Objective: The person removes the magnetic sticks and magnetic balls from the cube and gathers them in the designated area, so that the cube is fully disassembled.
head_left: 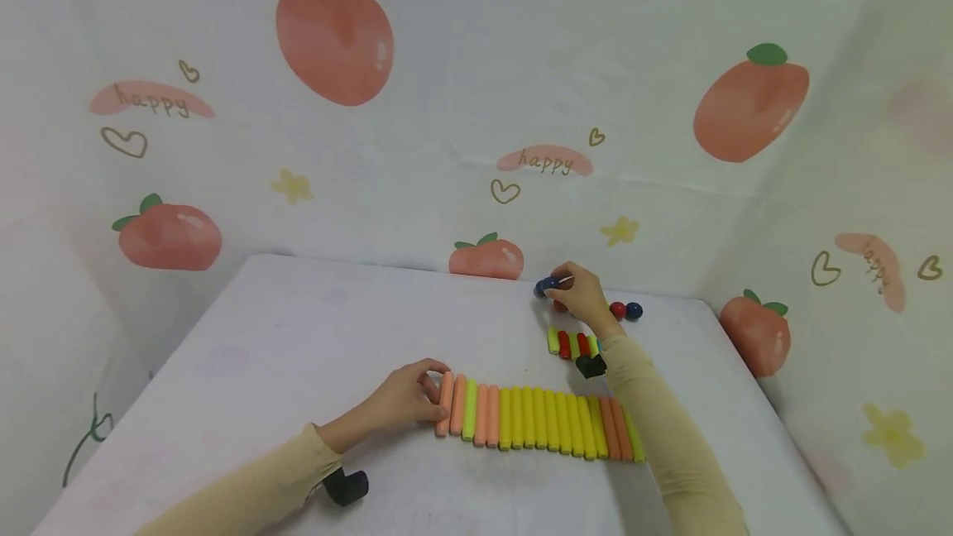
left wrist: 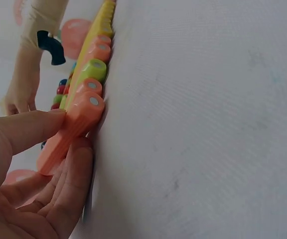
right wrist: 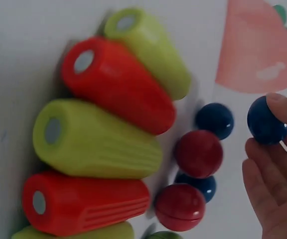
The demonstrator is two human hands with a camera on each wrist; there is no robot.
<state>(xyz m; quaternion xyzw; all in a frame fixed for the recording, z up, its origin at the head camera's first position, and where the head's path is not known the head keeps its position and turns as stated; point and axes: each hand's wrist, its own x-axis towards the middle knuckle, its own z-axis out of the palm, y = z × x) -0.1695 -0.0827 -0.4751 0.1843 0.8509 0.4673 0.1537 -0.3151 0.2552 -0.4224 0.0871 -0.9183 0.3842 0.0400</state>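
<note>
My left hand (head_left: 405,395) grips the leftmost orange magnetic rod (left wrist: 69,137) of a long row, with the thumb on one side and fingers curled round the other. Beside that rod lie more orange rods (head_left: 487,416), a lime green one (head_left: 470,410) and several yellow ones (head_left: 553,420). Toward the back of the table, my right hand (head_left: 581,294) pinches a blue ball (right wrist: 268,121) between thumb and fingers. Another blue ball (right wrist: 214,121) and red balls (right wrist: 199,154) lie close by, below the held ball in the head view.
A shorter row of red rods (right wrist: 118,84) and lime rods (right wrist: 96,139) lies under the right forearm. A red ball (head_left: 617,310) and a blue ball (head_left: 634,311) stand to its right. A fruit-printed cloth (head_left: 417,189) hangs behind the white table (head_left: 298,337).
</note>
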